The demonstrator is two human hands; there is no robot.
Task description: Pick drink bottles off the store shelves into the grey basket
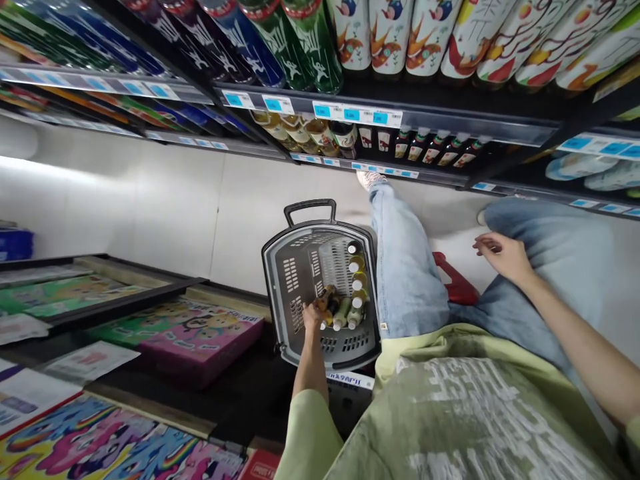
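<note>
In the head view, our left hand (313,316) is inside the grey basket (280,257) on the floor (170,200), fingers gripping a brown bottle (328,300) near other bottles (357,283); our right hand (504,256) hangs with loosely curled fingers.

The left hand (313,315) extended into the gray shopping basket (300,248), at the amber bottles (329,300); its grip was indistinct. White-capped bottles (357,285) lined the basket's right side. The right hand (504,255), loosely curled, was positioned near the jeans (410,267).
</note>
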